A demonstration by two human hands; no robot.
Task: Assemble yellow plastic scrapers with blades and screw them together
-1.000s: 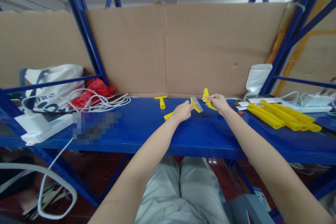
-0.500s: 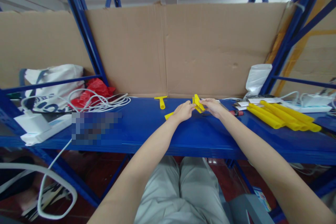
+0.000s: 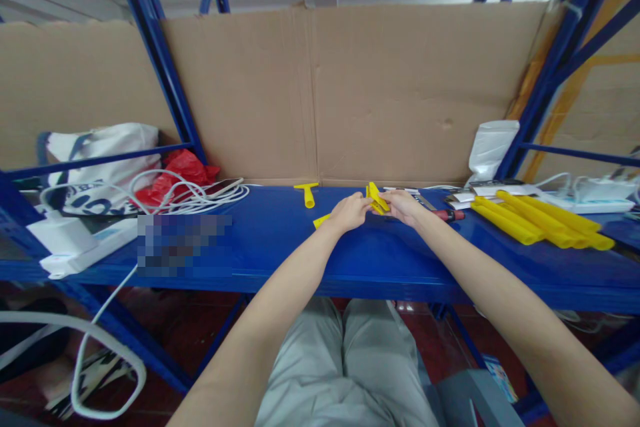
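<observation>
Between my hands, above the middle of the blue table, is a small yellow plastic part with flat, angled plates. My left hand is closed on its left side, and my right hand pinches its right side. Whether it is one piece or two pressed together I cannot tell. Another flat yellow piece lies partly hidden behind my left wrist. Farther back, a yellow T-shaped handle piece rests on the table. Close to my right wrist lies a red-handled tool, partly covered by the arm.
Several yellow tubes lie at the right on the blue table. A white power strip, coiled white cables, a red plastic bag and a cloth bag are at the left. A cardboard sheet stands behind.
The yellow part has turned slightly between my fingers, and my right hand has shifted a little to the left, closer to my left hand.
</observation>
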